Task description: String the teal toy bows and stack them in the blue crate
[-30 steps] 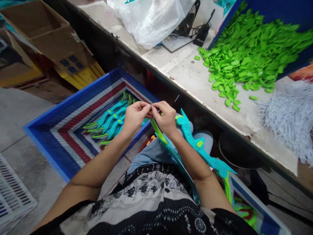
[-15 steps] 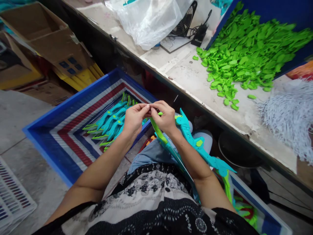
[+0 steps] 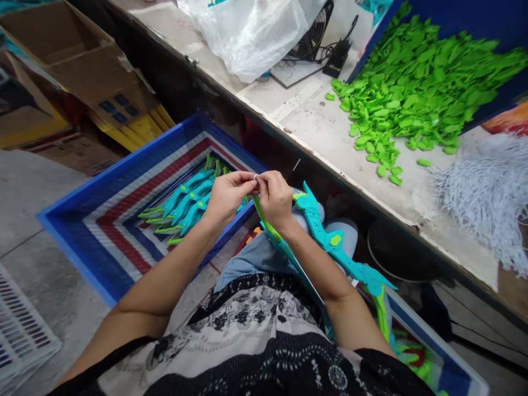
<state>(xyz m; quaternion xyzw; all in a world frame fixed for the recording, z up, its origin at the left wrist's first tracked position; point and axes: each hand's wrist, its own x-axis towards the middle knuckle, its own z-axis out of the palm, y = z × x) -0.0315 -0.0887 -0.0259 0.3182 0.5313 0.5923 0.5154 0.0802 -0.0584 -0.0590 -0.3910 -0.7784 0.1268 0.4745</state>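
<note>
My left hand [image 3: 226,196] and my right hand [image 3: 275,198] meet above my lap, fingertips pinched together on a thin pale string at the upper tip of a teal and green toy bow [image 3: 325,236]. The bow lies across my knees and runs down to the right past my right forearm. Its green limb [image 3: 264,220] shows just under my right hand. What exactly the fingers pinch is too small to see clearly.
A blue crate [image 3: 103,220] on the floor at left holds several finished teal bows [image 3: 185,206]. The workbench [image 3: 322,132] carries a heap of green plastic pieces [image 3: 412,93], a bundle of white strings [image 3: 487,192], a plastic bag [image 3: 251,33] and a small fan [image 3: 313,33]. Another crate [image 3: 429,352] sits at lower right.
Both hands stay together at the bow's tip; the fingers have shifted slightly, with the left fingertips now pinching nearer the right hand. The view has barely moved.
</note>
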